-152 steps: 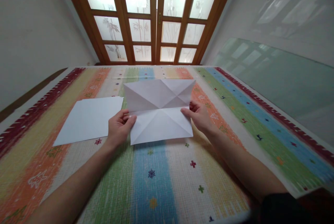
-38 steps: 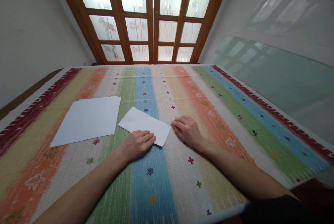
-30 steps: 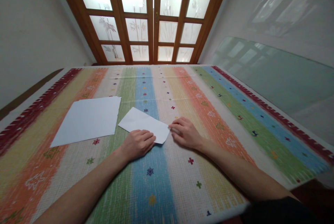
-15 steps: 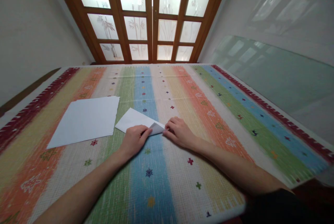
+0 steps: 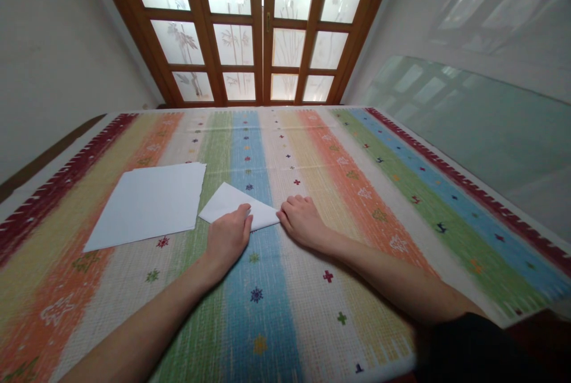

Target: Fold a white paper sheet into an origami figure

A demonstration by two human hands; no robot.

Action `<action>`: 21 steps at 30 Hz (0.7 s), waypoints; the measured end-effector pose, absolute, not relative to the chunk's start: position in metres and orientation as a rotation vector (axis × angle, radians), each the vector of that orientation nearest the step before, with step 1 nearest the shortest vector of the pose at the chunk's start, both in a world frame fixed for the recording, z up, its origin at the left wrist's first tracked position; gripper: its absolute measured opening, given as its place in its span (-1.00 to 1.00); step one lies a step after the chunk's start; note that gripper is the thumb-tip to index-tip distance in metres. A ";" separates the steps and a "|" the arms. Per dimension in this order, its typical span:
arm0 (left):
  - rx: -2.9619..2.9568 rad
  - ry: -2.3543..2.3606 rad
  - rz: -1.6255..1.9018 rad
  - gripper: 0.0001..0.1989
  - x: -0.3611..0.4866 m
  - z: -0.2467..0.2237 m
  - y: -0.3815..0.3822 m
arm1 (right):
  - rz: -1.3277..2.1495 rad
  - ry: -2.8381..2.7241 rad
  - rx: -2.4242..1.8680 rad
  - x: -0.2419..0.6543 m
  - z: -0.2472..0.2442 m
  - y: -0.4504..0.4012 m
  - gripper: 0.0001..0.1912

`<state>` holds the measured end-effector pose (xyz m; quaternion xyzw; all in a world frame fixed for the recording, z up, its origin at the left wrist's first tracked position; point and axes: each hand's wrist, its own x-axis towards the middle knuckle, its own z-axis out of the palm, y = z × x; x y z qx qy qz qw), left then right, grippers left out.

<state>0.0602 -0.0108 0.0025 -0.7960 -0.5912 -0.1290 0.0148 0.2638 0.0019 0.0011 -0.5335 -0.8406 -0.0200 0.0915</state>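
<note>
A folded sheet of white paper (image 5: pixel 231 197) lies on the striped tablecloth, its wide end to the left and its narrow tip to the right. Over its near edge, my left hand (image 5: pixel 228 238) is closed, thumb and forefinger at the paper and the other fingers partly hidden. At the right, the curled fingers of my right hand (image 5: pixel 304 220) pinch the pointed tip, covering its very end. The paper's upper layer looks flat between my hands.
Left of the folded sheet rests a loose stack of white paper (image 5: pixel 145 207). Under everything spreads the striped tablecloth (image 5: pixel 261 317). Wooden doors with frosted panes (image 5: pixel 263 32) stand beyond the table, and a glass panel (image 5: pixel 455 109) leans along the right wall.
The raised flap near the right tip now lies flat. My left hand has shifted slightly left and turned, its fingers pointing more upward. My right hand stays at the tip.
</note>
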 end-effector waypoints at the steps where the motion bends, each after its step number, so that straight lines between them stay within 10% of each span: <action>1: -2.484 -1.816 -0.385 -0.72 0.060 0.002 -0.011 | -0.065 -2.497 -1.595 0.263 0.001 0.002 -0.70; 21: -2.875 -1.197 -0.275 -0.55 0.054 -0.015 0.001 | -0.029 -2.521 -1.610 0.261 0.001 0.006 -0.66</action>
